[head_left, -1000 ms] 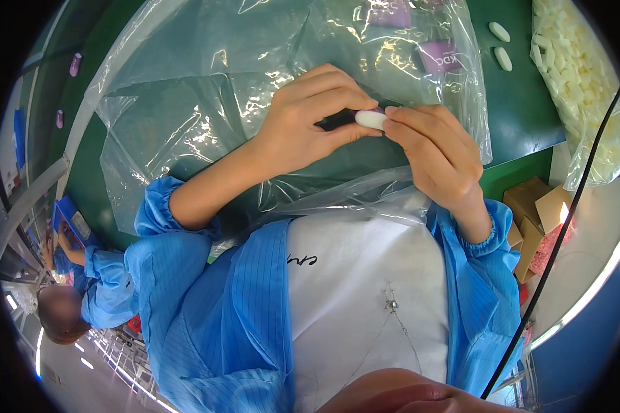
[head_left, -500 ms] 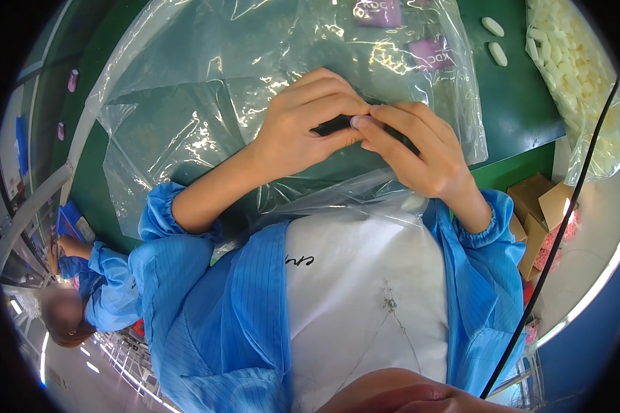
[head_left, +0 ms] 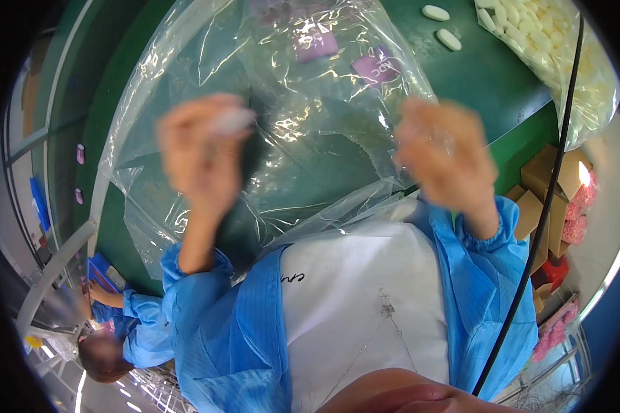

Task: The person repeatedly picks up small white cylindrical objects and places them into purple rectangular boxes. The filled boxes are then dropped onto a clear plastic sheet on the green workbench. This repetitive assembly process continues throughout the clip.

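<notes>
Both my hands are raised over a large clear plastic bag (head_left: 303, 131) spread on the green table (head_left: 503, 89), and both are motion-blurred. My left hand (head_left: 200, 162) pinches a small white oval piece (head_left: 231, 121) at its fingertips, with a dark shape just to its right. My right hand (head_left: 448, 158) is well apart from it on the right, fingers loosely curled. Nothing shows in it, but the blur hides its grip. My blue sleeves and white front fill the lower part of the view.
Two white oval pieces (head_left: 442, 26) lie loose at the table's far side beside a bag full of the same pieces (head_left: 558, 62). Purple labels (head_left: 375, 69) sit in the clear bag. Cardboard boxes (head_left: 541, 199) and a black cable (head_left: 541, 220) are at right. A co-worker in blue (head_left: 127, 330) is at lower left.
My hands were together over the bag, working a white oval piece and a dark part. They have swung apart, the left keeping the white piece.
</notes>
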Available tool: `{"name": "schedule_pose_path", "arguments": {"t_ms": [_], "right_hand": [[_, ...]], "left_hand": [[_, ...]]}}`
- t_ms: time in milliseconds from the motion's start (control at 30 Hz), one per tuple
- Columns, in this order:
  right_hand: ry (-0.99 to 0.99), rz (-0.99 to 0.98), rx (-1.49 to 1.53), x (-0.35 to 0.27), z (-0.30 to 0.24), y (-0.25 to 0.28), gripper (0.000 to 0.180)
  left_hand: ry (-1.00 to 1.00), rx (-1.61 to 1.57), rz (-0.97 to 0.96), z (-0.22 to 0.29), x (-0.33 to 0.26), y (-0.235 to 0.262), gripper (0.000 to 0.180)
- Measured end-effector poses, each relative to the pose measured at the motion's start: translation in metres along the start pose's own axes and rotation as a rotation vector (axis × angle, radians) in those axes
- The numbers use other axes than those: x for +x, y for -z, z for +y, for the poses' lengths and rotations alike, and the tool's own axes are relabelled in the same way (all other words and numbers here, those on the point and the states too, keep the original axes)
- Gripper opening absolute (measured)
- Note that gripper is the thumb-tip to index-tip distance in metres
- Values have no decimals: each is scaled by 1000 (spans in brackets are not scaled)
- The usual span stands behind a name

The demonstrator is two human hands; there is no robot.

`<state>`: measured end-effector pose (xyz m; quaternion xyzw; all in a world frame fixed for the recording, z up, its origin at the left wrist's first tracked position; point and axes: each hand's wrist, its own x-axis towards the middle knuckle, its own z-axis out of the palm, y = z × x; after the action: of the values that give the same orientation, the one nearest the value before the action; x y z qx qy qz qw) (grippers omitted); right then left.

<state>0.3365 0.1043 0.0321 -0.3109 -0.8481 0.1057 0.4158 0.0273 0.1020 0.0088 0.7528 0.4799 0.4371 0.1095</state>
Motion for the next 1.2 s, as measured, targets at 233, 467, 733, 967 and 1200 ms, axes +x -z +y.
{"name": "schedule_pose_path", "arguments": {"t_ms": [233, 467, 733, 967, 1200], "right_hand": [[-442, 95, -349, -11, 104, 18, 23], [-351, 99, -382, -20, 116, 8, 18], [-369, 118, -367, -22, 116, 9, 15], [-315, 109, -465, -25, 118, 14, 18], [-368, 309, -321, -30, 80, 18, 21]], "left_hand": [[285, 443, -74, -248, 46, 174, 42], [-55, 1020, 88, -190, 47, 118, 30], [-35, 74, -393, 22, 30, -68, 38], [-108, 33, -315, 40, 57, -125, 45], [240, -403, -483, 50, 16, -67, 34]]}}
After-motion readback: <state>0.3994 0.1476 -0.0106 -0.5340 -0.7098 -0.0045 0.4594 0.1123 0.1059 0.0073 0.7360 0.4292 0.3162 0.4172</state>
